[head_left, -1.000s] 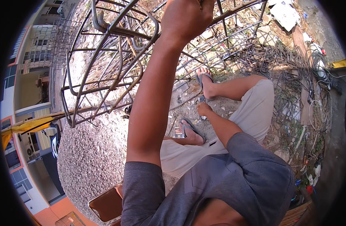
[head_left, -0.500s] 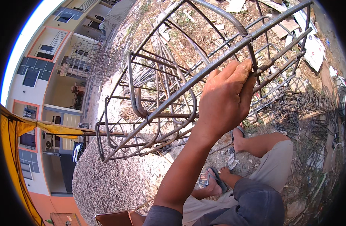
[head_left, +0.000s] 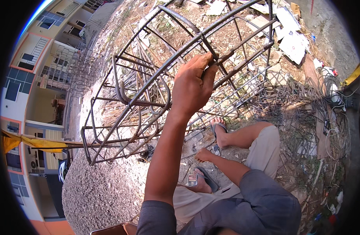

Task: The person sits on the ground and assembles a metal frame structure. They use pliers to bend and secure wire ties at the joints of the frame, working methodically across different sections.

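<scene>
Gripping a rusty rebar cage (head_left: 148, 98), left hand (head_left: 191, 88) curled around a bar, right hand (head_left: 203, 155) low, grip unclear, white flattened cartons (head_left: 295, 41) beyond.

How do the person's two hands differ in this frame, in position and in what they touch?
The left hand is raised with its arm stretched out, while the right hand is low, near the sandalled feet. The left hand is closed around a bar of the steel rebar cage; the right hand touches no part of the cage, and whether it holds anything cannot be told. Both are bare.
</scene>
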A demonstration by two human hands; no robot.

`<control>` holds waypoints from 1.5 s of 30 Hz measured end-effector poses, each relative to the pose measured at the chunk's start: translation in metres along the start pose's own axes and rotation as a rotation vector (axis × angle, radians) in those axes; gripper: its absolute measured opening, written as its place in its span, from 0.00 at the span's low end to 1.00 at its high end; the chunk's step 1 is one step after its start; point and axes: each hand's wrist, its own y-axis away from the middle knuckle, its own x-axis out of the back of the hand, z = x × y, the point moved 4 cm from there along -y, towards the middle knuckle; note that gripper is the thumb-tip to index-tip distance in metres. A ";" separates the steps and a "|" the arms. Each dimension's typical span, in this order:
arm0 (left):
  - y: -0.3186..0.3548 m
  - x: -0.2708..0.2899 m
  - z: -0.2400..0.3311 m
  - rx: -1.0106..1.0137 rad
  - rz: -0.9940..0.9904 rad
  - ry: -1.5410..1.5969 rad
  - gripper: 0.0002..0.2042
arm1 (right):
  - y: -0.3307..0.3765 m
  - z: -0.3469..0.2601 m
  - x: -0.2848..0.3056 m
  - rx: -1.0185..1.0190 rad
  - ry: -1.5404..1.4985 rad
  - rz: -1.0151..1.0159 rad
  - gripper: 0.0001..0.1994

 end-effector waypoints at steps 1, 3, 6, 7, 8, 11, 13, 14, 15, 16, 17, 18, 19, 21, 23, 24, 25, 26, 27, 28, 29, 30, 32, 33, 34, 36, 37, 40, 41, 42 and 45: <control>0.001 -0.002 -0.001 0.048 -0.024 0.019 0.12 | 0.009 -0.015 0.014 0.035 -0.044 0.054 0.13; -0.002 -0.003 0.006 0.010 -0.021 0.076 0.12 | 0.025 -0.034 0.044 0.223 0.169 0.152 0.15; -0.003 -0.014 0.002 -0.126 0.023 0.028 0.13 | 0.037 -0.014 0.081 0.065 0.683 0.343 0.13; -0.007 -0.017 0.009 -0.101 -0.036 -0.007 0.15 | 0.039 0.003 0.083 -0.057 0.848 0.410 0.14; -0.001 -0.014 0.002 -0.101 0.022 0.079 0.09 | 0.055 0.007 0.071 -0.039 0.949 0.407 0.15; -0.004 -0.006 0.004 0.005 -0.006 0.131 0.13 | 0.070 0.034 0.040 -0.061 1.079 0.230 0.15; -0.008 -0.009 0.006 -0.065 0.020 0.154 0.13 | 0.061 0.043 0.024 -0.023 1.155 0.077 0.15; -0.005 -0.010 0.009 -0.062 0.017 0.136 0.14 | 0.059 0.048 0.010 0.024 1.209 0.000 0.15; -0.005 -0.007 0.016 -0.059 0.011 0.116 0.14 | 0.058 0.052 -0.006 0.077 1.258 -0.078 0.16; -0.009 -0.005 0.018 0.036 -0.034 0.137 0.13 | 0.054 0.058 -0.018 0.164 1.299 -0.099 0.13; -0.008 -0.007 0.015 0.033 -0.031 0.160 0.12 | 0.051 0.069 -0.030 0.141 1.300 -0.154 0.13; -0.006 -0.007 0.009 0.034 -0.018 0.168 0.12 | 0.047 0.080 -0.042 0.131 1.312 -0.216 0.13; -0.008 -0.009 0.007 -0.009 -0.020 0.159 0.11 | 0.042 0.089 -0.047 0.101 1.312 -0.223 0.13; -0.005 -0.004 -0.002 -0.056 0.004 0.131 0.10 | 0.038 0.120 -0.056 0.063 1.327 -0.182 0.14; -0.002 -0.001 -0.013 -0.083 0.031 0.122 0.10 | 0.026 0.151 -0.063 0.036 1.381 -0.092 0.15; -0.007 -0.009 -0.008 -0.128 0.025 0.146 0.10 | 0.015 0.158 -0.065 0.002 1.403 -0.022 0.16; -0.006 -0.017 -0.004 -0.136 0.027 0.122 0.10 | 0.017 0.158 -0.066 0.001 1.451 -0.003 0.16; -0.006 -0.024 -0.002 -0.145 0.033 0.097 0.09 | 0.017 0.156 -0.071 0.026 1.488 -0.070 0.16; -0.008 -0.026 -0.001 -0.167 0.042 0.099 0.09 | 0.019 0.148 -0.073 0.025 1.523 -0.118 0.16; -0.010 -0.029 0.001 -0.186 0.044 0.103 0.09 | 0.018 0.139 -0.072 0.024 1.554 -0.164 0.16; -0.009 -0.013 -0.008 -0.196 0.075 0.152 0.09 | 0.015 0.133 -0.066 -0.036 1.511 -0.148 0.16; -0.006 -0.018 -0.004 -0.200 0.076 0.125 0.09 | 0.024 0.122 -0.069 -0.017 1.458 -0.171 0.16; -0.009 -0.027 0.007 -0.236 0.102 0.099 0.08 | 0.033 0.111 -0.070 0.038 1.359 -0.158 0.16; -0.003 -0.010 -0.005 -0.232 0.149 0.089 0.08 | 0.037 0.116 -0.070 0.027 1.401 -0.200 0.16; 0.006 0.006 -0.015 -0.197 0.177 0.086 0.08 | 0.045 0.120 -0.071 0.016 1.443 -0.242 0.16; -0.001 -0.005 -0.006 -0.161 0.077 0.061 0.09 | 0.027 0.124 -0.066 0.082 1.438 -0.176 0.16; -0.003 -0.016 0.000 -0.116 0.015 0.029 0.10 | 0.027 0.136 -0.070 0.153 1.424 -0.137 0.16; -0.011 -0.010 0.003 -0.103 -0.086 0.060 0.13 | 0.009 0.139 -0.066 0.091 1.382 -0.148 0.16; -0.007 -0.005 0.003 -0.085 -0.074 0.001 0.13 | 0.006 0.138 -0.063 0.094 1.385 -0.158 0.16; -0.007 -0.005 0.003 -0.076 -0.084 0.005 0.13 | 0.006 0.134 -0.062 0.102 1.382 -0.168 0.16; -0.010 -0.005 0.009 -0.047 -0.089 0.025 0.12 | 0.004 0.123 -0.060 0.106 1.367 -0.190 0.16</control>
